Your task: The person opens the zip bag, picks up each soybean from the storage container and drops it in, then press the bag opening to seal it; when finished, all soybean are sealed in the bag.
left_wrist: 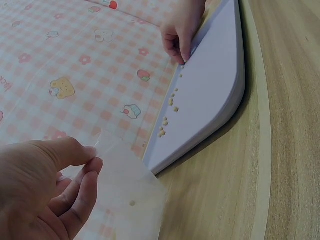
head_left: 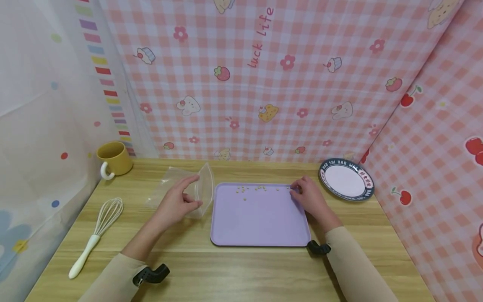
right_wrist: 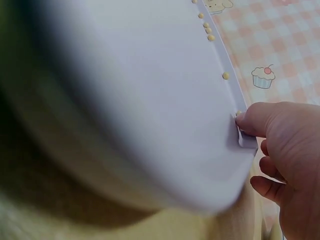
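My left hand (head_left: pixel 176 205) pinches the edge of a clear plastic zip bag (head_left: pixel 206 184) between thumb and fingers, left of the tray. A single small yellow bean (left_wrist: pixel 132 203) shows inside the bag in the left wrist view. At the far right corner of the lilac tray (head_left: pixel 260 222), my right hand (head_left: pixel 310 196) has thumb and forefinger at the rim, pinching a small yellow bean (right_wrist: pixel 238 113) that is partly hidden by the thumb. Several more yellow beans (head_left: pixel 260 188) lie scattered along the tray's far edge.
A yellow mug (head_left: pixel 118 158) with a white handle stands at the back left. Nearer the front left lies a whisk (head_left: pixel 92 241). A dark-rimmed plate (head_left: pixel 345 180) rests at the back right, and checked cloth (head_left: pixel 256 92) hangs behind the table.
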Action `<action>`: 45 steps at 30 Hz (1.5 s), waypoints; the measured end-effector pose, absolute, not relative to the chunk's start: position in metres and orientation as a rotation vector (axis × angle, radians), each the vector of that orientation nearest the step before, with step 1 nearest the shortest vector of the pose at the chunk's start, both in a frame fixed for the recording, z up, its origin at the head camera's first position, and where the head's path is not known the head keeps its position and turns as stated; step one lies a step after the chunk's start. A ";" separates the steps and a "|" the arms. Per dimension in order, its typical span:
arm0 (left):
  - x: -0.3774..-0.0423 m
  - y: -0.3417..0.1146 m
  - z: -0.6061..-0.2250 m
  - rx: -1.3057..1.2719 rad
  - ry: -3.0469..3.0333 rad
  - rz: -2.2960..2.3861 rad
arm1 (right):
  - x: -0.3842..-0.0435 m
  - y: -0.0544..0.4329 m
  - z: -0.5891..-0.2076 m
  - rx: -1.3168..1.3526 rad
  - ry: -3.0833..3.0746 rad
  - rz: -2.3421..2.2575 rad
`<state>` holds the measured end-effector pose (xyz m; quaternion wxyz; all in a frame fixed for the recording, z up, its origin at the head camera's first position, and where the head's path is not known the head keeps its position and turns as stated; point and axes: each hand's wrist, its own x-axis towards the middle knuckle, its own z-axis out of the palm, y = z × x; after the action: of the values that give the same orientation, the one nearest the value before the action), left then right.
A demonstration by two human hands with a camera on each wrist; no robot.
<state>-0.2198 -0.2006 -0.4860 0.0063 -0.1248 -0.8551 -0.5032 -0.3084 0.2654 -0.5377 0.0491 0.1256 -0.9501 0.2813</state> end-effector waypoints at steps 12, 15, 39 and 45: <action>-0.219 -0.199 -0.485 -0.384 -2.686 -1.552 | -0.307 0.265 -0.537 0.350 -2.906 0.892; -0.219 -0.199 -0.486 -0.381 -2.682 -1.558 | -0.306 0.265 -0.537 0.334 -2.920 0.902; -0.219 -0.199 -0.485 -0.382 -2.673 -1.540 | -0.278 0.183 -0.511 0.851 -2.488 1.058; -0.218 -0.199 -0.484 -0.391 -2.673 -1.539 | -0.276 0.151 -0.508 0.926 -2.454 1.100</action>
<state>-0.2184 -0.1991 -0.4843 0.0164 -0.1258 -0.8597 -0.4949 -0.2759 0.1514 -0.5084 0.1480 0.3221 -0.8532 0.3826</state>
